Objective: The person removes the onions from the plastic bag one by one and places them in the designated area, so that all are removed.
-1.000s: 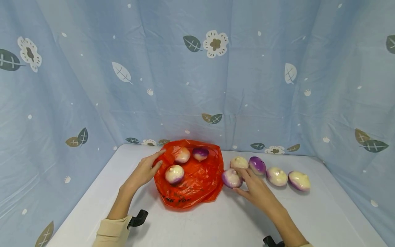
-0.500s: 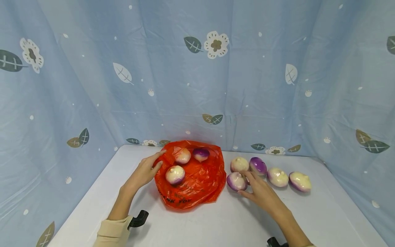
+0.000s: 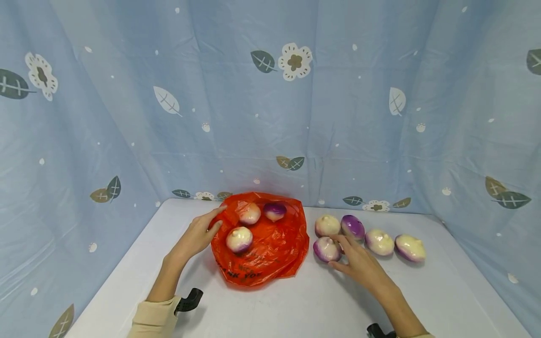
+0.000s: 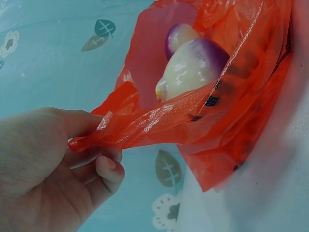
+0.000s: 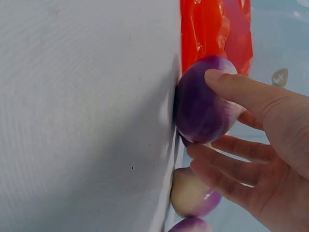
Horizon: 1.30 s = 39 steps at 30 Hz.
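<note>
My left hand (image 3: 198, 235) pinches the rim of a red plastic bag (image 3: 279, 239) at its left side; in the left wrist view the gathered film (image 4: 130, 128) runs between thumb and fingers. Inside the bag lie three glossy purple-and-white onions, one of them near the front (image 3: 239, 239). To the bag's right, my right hand (image 3: 365, 265) holds another onion (image 3: 326, 249) low at the table. The right wrist view shows the thumb on the purple side of this onion (image 5: 205, 101), with the fingers around its other side.
Several more onions stand in a row behind and right of my right hand: a pale one (image 3: 327, 226), a purple one (image 3: 352, 226) and two pale ones toward the right (image 3: 410, 248). A blue patterned curtain (image 3: 253, 117) encloses the white table (image 3: 270, 312) at the back and sides.
My right hand and its onion have shifted a little right and toward me, away from the bag's edge. The left hand keeps its grip on the bag in the same place.
</note>
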### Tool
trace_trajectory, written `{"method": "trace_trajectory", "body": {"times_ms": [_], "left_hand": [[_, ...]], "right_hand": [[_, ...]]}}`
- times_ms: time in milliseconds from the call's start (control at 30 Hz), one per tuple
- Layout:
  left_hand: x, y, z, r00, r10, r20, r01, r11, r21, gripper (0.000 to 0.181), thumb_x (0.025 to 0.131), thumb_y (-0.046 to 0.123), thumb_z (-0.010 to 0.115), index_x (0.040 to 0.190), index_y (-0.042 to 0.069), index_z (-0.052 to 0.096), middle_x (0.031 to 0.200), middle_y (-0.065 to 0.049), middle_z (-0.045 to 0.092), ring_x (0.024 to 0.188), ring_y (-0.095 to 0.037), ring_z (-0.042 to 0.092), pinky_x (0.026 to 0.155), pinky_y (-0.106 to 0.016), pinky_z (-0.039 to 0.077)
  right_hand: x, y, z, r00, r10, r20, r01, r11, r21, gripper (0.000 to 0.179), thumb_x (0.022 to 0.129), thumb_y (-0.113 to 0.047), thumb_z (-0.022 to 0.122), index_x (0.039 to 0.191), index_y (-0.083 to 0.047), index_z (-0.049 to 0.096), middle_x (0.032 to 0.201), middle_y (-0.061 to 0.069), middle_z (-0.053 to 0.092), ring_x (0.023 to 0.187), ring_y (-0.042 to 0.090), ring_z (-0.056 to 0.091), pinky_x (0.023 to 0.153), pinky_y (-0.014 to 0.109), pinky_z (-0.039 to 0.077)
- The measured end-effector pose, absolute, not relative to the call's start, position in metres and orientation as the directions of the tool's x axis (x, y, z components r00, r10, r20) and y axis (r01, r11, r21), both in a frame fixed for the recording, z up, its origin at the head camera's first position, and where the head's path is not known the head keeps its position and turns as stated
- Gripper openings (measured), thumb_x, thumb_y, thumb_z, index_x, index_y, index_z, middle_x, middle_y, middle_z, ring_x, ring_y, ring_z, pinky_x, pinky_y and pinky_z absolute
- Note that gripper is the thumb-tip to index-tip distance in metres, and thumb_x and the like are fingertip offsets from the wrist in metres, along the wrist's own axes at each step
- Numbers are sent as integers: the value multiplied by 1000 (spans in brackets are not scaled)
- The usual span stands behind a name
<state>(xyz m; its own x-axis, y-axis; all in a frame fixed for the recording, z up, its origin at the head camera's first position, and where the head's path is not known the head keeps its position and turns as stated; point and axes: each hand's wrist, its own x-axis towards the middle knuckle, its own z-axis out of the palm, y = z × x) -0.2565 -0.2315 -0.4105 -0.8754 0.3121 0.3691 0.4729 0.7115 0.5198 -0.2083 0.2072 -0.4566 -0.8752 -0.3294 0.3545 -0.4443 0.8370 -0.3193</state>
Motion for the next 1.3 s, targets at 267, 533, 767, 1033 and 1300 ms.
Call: {"method": "trace_trajectory", "body": {"times_ms": [267, 533, 767, 1033, 1300], "left_hand": [[-256, -231, -409, -873, 317, 370, 478, 707, 521, 45, 98, 7, 56, 142, 3, 50, 141, -18, 55, 125, -35, 58, 103, -54, 48], [-256, -231, -408, -873, 317, 370, 478, 706, 523, 45, 97, 6, 57, 142, 3, 50, 141, -18, 55, 123, -35, 58, 103, -54, 48], [-255, -231, -409, -873, 314, 374, 478, 706, 522, 46, 97, 6, 57, 142, 3, 50, 141, -19, 55, 125, -37, 57, 103, -54, 48], [-255, -230, -409, -875, 313, 369, 474, 708, 524, 45, 97, 6, 56, 142, 3, 49, 142, -19, 55, 124, -35, 58, 103, -54, 48], [-257, -231, -410, -876, 315, 364, 472, 711, 521, 45, 98, 6, 56, 142, 3, 49, 142, -18, 55, 125, -36, 57, 103, -55, 48]], "right_hand": [[-209, 208, -458, -889, -312, 336, -419, 850, -319, 64, 76, -32, 84, 131, -14, 55, 153, 25, 38, 104, 34, 68, 84, 55, 57], [-208, 209, -457, -883, -308, 354, -422, 851, -311, 65, 75, -29, 85, 131, -16, 56, 148, 24, 44, 98, 31, 68, 80, 56, 58], [-207, 209, -454, -875, -314, 369, -435, 844, -314, 66, 73, -27, 86, 131, -16, 56, 145, 24, 48, 92, 26, 68, 76, 54, 58], [-210, 212, -450, -860, -323, 396, -460, 828, -322, 66, 75, -28, 85, 132, -17, 55, 140, 21, 54, 92, 22, 68, 77, 43, 60], [-209, 213, -448, -866, -319, 386, -455, 822, -341, 63, 76, -24, 85, 131, -17, 56, 144, 26, 49, 90, 22, 70, 75, 39, 61]]}}
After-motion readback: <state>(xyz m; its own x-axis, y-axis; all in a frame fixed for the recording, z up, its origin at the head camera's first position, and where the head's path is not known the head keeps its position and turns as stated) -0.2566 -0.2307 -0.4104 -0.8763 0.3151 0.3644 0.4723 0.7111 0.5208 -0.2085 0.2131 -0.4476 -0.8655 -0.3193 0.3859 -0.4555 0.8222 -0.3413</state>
